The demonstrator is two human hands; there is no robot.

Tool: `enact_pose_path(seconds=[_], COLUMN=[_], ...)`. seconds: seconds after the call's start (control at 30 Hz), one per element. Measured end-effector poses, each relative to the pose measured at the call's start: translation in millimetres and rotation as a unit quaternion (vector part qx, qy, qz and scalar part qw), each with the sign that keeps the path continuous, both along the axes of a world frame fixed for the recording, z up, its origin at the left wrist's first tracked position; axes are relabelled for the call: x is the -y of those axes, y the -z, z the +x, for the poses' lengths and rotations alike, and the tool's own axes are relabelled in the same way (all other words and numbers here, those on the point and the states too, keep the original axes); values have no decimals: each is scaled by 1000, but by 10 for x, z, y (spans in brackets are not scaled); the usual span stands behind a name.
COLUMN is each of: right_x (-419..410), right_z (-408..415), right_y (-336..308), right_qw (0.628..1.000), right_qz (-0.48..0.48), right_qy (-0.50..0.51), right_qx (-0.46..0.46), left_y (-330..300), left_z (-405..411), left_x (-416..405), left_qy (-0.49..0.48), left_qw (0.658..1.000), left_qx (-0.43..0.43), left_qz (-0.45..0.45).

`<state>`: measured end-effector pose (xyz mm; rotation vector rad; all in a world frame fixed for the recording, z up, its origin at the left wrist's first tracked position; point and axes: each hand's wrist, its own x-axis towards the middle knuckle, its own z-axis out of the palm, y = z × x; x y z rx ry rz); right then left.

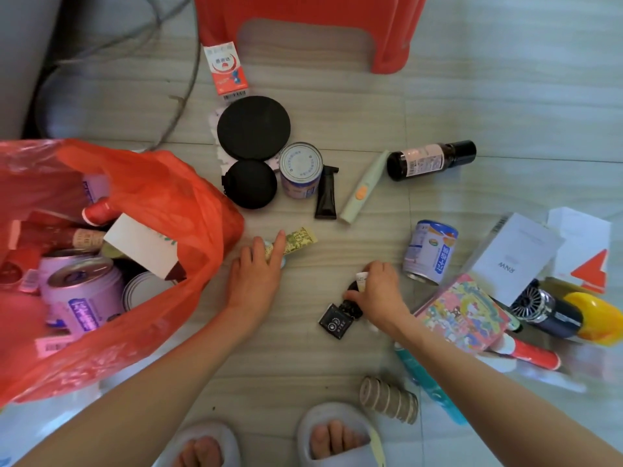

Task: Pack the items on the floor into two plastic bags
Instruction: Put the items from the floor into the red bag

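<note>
The left hand (256, 278) lies on a yellow-green patterned tube (296, 242), fingers curled over its near end, just beside the mouth of the red plastic bag (161, 197) (already holding cans and boxes). The right hand (379, 291) pinches a small black bottle (352, 303); a blue-and-white can (429, 252) stands just beyond its knuckles

The red plastic bag (161, 203) ran off the left edge, its cans partly hidden by its folds. The right hand (379, 291) covered most of a small dark item (338, 320), its label too small to read. The red stool (303, 15) was cropped at the top edge.
</note>
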<state>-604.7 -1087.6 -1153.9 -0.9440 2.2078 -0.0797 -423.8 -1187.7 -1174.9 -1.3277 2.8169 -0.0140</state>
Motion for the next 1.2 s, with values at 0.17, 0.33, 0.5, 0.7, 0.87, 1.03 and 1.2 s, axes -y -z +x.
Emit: enact_pose_path(seconds=[0.17, 0.33, 0.5, 0.7, 0.87, 1.03, 1.2], right_x=[-99, -172, -72, 116, 440, 865, 1343], right_z=[79, 136, 257, 388, 617, 990, 1531], right_y=[-72, -282, -664, -1472, -2299, -3018, -3081], right_qw=[998, 994, 984, 958, 929, 882, 878], right_qz=[-9, -42, -143, -265, -344, -403, -320], right_qy=[23, 28, 47, 80, 74, 104, 145], right_qx=[62, 98, 94, 80, 115, 220, 324], left_y=[-107, -344, -741, -1514, -2152, -2497, -2437], left_z=[192, 406, 428, 523, 820, 1275, 1672], left_x=[-108, -453, -612, -745, -601, -357, -88], left_qy=[-2, -5, 9, 9, -2, -177, -294], left_qw=[1000, 996, 994, 974, 959, 938, 935], left_qx=[-15, -26, -71, -179, -277, -298, -188], left_qz=[26, 84, 88, 135, 57, 23, 69])
